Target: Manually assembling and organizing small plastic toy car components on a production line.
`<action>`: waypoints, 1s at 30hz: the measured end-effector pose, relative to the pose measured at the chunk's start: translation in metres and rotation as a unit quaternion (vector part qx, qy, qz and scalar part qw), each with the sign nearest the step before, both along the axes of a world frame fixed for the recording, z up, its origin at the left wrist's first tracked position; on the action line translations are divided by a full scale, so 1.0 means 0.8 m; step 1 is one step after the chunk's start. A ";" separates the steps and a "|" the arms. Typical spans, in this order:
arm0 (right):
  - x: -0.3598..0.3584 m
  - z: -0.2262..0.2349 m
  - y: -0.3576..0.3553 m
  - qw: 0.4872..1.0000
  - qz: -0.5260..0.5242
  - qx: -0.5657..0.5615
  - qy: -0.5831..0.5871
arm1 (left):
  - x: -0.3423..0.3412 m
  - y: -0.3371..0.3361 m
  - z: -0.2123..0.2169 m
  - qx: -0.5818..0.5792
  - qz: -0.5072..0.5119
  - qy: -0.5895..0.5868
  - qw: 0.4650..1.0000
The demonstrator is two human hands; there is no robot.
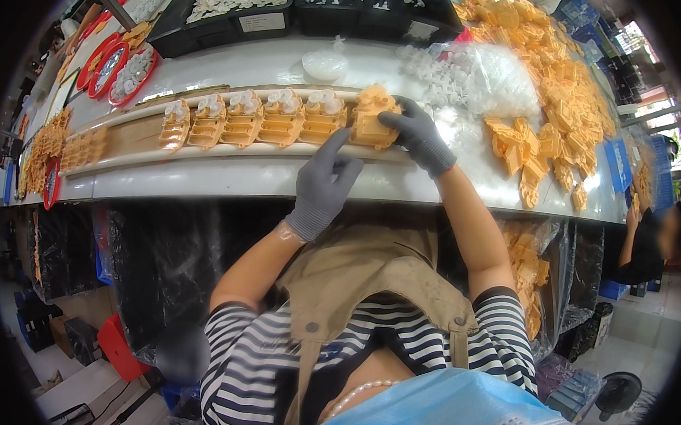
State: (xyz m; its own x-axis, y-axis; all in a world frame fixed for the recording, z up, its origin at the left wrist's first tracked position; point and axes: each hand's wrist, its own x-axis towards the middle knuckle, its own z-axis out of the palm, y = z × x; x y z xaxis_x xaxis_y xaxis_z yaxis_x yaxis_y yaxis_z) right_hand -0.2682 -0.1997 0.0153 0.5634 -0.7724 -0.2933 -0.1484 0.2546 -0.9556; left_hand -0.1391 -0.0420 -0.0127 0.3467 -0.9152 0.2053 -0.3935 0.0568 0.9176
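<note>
Grey gloves cover both hands. My right hand is closed on an orange plastic housing part, thumb on its near face and fingers behind its right edge. The part stands at the right end of a row on a long rack with pale rails. My left hand holds nothing; its index finger stretches up to the lower left edge of that part, the thumb apart from it. Left of it, several similar orange parts stand side by side, each topped with small translucent white pieces.
Loose white pieces and a clear plastic bag lie right of the rack. Beyond them spreads a pile of orange parts. Black trays stand at the back. Red-rimmed bowls sit far left. Another person's arm shows far right.
</note>
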 end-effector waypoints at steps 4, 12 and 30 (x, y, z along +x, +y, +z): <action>-0.020 0.000 -0.006 0.994 0.006 0.061 -0.094 | -0.015 -0.015 -0.004 -0.094 0.021 0.170 0.981; -0.059 0.014 0.035 0.989 -0.001 0.042 -0.141 | -0.005 -0.038 0.048 0.035 -0.267 0.684 0.678; -0.062 -0.008 0.101 0.969 -0.075 -0.232 0.031 | -0.059 -0.053 0.009 -0.031 -0.093 0.496 0.863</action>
State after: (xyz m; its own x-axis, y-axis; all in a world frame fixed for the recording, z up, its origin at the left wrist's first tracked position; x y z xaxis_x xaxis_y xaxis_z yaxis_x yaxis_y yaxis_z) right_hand -0.3180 -0.1185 0.0090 0.4277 -0.9008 0.0748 -0.2042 -0.1768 -0.9628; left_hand -0.1864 -0.0842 -0.0055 0.2290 -0.9717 -0.0575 0.6049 0.0958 0.7905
